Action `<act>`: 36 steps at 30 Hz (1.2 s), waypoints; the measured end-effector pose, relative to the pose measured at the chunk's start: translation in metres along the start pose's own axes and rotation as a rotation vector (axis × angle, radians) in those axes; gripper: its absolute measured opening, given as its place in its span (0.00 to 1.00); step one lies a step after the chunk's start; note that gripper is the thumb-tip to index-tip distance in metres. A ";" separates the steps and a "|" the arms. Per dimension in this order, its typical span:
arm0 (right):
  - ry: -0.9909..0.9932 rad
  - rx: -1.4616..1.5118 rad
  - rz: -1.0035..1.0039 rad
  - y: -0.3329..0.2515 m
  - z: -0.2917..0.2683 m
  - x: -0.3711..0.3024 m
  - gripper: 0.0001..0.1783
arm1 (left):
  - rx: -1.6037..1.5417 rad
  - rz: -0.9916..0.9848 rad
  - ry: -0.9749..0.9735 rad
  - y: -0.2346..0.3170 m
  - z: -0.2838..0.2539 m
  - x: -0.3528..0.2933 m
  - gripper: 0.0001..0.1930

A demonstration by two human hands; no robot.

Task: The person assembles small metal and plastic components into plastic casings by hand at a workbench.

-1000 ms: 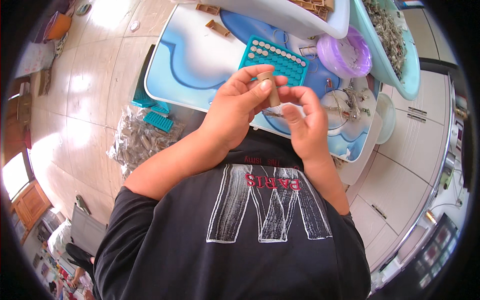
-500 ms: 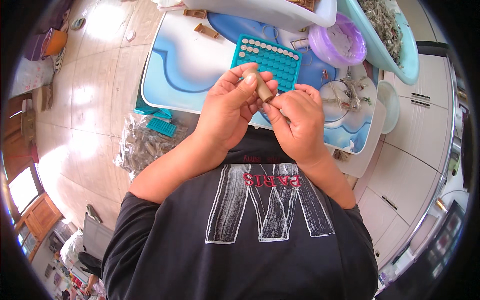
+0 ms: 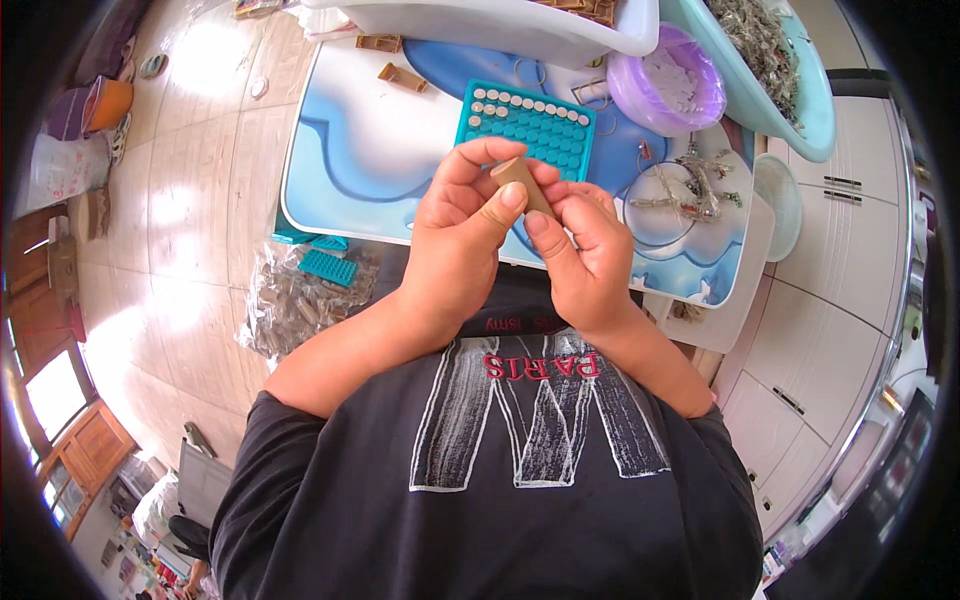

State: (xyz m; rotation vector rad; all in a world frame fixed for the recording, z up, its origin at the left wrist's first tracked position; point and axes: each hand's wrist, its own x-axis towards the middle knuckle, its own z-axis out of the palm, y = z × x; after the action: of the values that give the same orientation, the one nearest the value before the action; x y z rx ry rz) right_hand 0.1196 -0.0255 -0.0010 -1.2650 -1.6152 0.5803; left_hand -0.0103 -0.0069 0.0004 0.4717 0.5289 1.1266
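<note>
Left grip [image 3: 458, 228] closed around tan tube [image 3: 521, 177]; right grip [image 3: 594, 262] at hidden lower end, can't tell hold.

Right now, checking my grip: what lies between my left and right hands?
A tan cylinder, gripped by your left hand, with your right hand at its near end; the head view shows this.

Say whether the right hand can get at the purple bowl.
Probably yes: nothing tall stands between the right hand and the purple bowl, though that hand is busy at the tan tube.
</note>
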 end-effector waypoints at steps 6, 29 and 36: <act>-0.110 -0.082 0.009 0.000 -0.007 0.003 0.11 | 0.004 -0.083 0.031 0.010 0.003 0.002 0.15; -0.090 0.548 0.230 0.004 -0.007 0.017 0.14 | 0.431 0.021 -0.107 0.001 -0.015 0.005 0.25; -0.107 0.472 0.153 0.008 -0.013 0.016 0.13 | 0.547 0.074 -0.255 -0.005 -0.011 0.005 0.29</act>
State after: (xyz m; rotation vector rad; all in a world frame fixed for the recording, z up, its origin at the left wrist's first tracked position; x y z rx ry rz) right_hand 0.1350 -0.0104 0.0037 -1.0171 -1.3634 1.0703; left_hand -0.0122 -0.0033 -0.0121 1.1015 0.5964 0.9645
